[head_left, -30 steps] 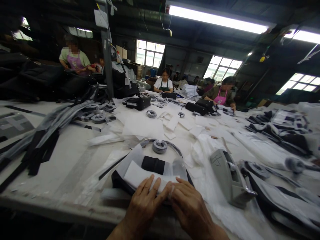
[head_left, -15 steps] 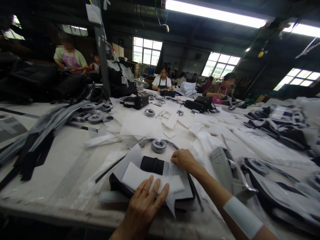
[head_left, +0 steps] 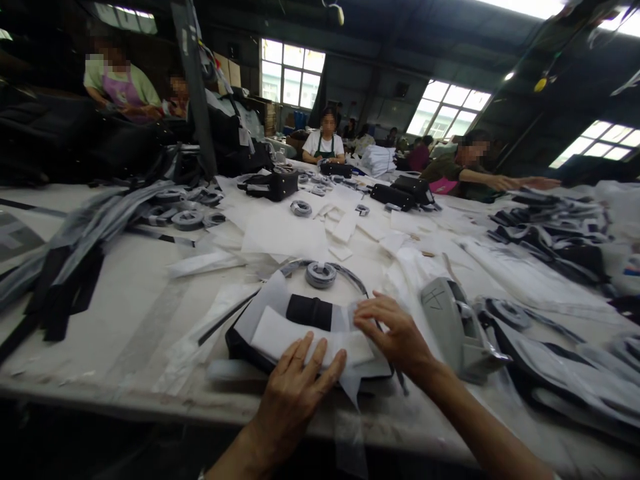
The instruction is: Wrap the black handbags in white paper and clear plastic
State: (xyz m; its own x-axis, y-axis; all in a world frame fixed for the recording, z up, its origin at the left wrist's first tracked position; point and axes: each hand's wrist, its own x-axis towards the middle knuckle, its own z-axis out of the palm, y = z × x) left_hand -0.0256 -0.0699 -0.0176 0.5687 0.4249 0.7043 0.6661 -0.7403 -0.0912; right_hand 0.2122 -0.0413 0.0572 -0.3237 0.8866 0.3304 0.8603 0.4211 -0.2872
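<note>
My left hand [head_left: 305, 380] lies with fingers spread on a white foam strip [head_left: 280, 337], holding it flat against a black bag [head_left: 245, 350] that rests near the table's front edge. White tissue paper [head_left: 267, 303] covers part of the bag, and a black folded piece [head_left: 310, 312] shows above the foam. At the bag's right side, my right hand [head_left: 393, 330] has its fingers curved and slightly apart, touching a clear film strip [head_left: 343, 320]. A long strap arcs behind the bag, and a wrapped coil of strap [head_left: 321, 274] sits inside that arc.
A grey tape dispenser [head_left: 447, 327] stands to the right, beside another bag [head_left: 565, 380] with paper on it. Wrapped straps [head_left: 95, 233] lie at left. Paper sheets, coils and black bags [head_left: 273, 185] spread across the table [head_left: 135, 327]. Several people work around it.
My right hand has drawn back slightly and its fingers have spread; my left hand stays on the foam. The view has tilted down. The co-worker at right now stretches out an arm.
</note>
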